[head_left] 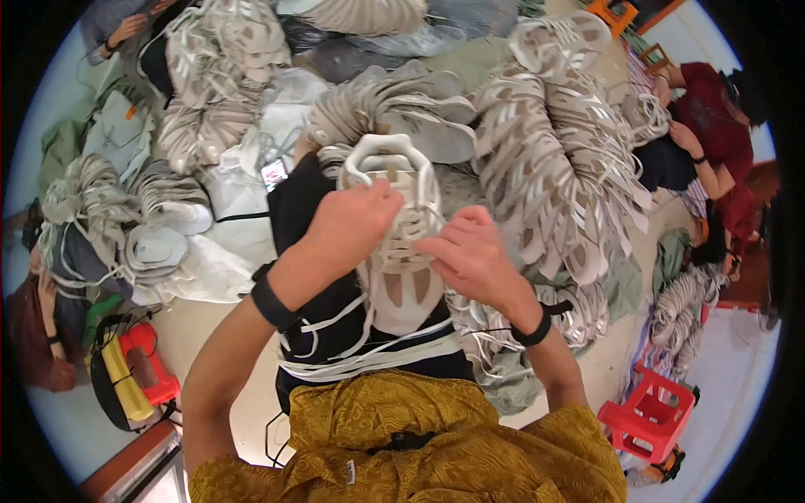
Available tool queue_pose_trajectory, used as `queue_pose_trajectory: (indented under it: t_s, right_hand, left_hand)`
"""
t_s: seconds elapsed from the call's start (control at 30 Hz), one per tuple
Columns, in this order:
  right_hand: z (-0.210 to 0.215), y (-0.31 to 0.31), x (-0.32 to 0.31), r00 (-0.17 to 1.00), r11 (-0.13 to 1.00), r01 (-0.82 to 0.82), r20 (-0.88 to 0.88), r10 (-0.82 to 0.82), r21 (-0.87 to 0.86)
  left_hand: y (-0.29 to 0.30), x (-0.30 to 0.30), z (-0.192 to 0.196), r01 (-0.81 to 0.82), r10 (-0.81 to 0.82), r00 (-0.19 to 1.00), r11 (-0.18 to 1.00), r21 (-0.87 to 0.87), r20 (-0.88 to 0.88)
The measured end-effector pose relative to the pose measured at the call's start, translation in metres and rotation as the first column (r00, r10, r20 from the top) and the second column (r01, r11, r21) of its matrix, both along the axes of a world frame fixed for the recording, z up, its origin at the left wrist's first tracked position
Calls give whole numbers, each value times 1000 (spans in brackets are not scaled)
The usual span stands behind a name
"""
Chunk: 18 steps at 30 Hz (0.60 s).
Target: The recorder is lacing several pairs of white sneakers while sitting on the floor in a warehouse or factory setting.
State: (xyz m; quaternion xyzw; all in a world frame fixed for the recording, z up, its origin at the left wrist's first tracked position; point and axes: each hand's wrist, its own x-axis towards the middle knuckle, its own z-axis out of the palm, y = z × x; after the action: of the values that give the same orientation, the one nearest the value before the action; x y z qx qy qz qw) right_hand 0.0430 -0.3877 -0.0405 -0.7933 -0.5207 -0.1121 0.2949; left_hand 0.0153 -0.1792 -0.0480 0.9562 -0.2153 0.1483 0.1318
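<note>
A pale beige and white shoe upper (404, 293) lies on my lap, its padded collar away from me and its toe toward me. A flat white shoelace (411, 225) crosses its front. My left hand (359, 225) is closed in a pinch on the shoelace at the left side of the lacing, its fingertips partly hidden. Opposite it, my right hand (475, 256) pinches the shoelace at the right edge of the eyelets. A bundle of loose white laces (377, 359) lies across my thighs, and some ends hang on the left.
Stacked shoe uppers (537, 159) rise ahead on the right, with more piles (222, 75) ahead on the left. A phone (274, 174) rests on white sheeting. Red plastic stools (650, 413) stand at the right and left. Another person (713, 126) handles uppers at the right.
</note>
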Motion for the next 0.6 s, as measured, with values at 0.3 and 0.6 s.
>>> queue_pose_trajectory:
  t_s: [0.3,0.6]
  right_hand:
    - [-2,4,16,970,978,-163,-159,184,133]
    - [7,-8,-24,993,993,-65,-100,55,-94]
  left_hand:
    - [-7,0,-9,34,-27,998,992,-118,61]
    - [-6,-7,-11,22,-14,998,992,-127,62]
